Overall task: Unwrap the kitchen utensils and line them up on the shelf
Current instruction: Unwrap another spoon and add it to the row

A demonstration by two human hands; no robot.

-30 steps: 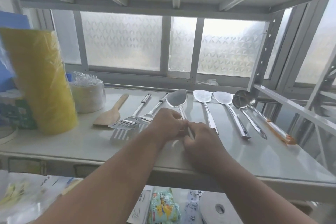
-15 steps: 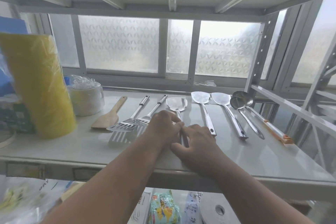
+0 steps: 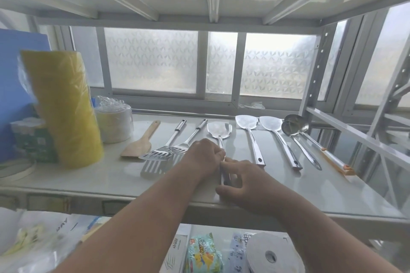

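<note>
Utensils lie in a row on the white shelf (image 3: 288,195). From the left: a wooden spatula (image 3: 142,142), two slotted steel turners (image 3: 168,148), a steel spatula (image 3: 219,132), two more steel spatulas (image 3: 249,131) (image 3: 275,133), and two ladles (image 3: 297,133), one with an orange handle end. The middle steel spatula lies flat on the shelf. My left hand (image 3: 204,157) pinches its handle just below the blade. My right hand (image 3: 246,182) rests by the lower end of the handle, fingers curved around it; the handle shows between both hands.
A yellow plastic-wrapped roll (image 3: 64,106) and a wrapped stack of white bowls (image 3: 114,122) stand at the shelf's left, with a blue board (image 3: 15,77) behind. The upright post (image 3: 315,66) bounds the right. On the lower shelf lie packets and a paper roll (image 3: 270,255).
The middle spatula's blade was tilted up; it now lies flat on the shelf, a little nearer. My right hand has slid down toward the handle's end.
</note>
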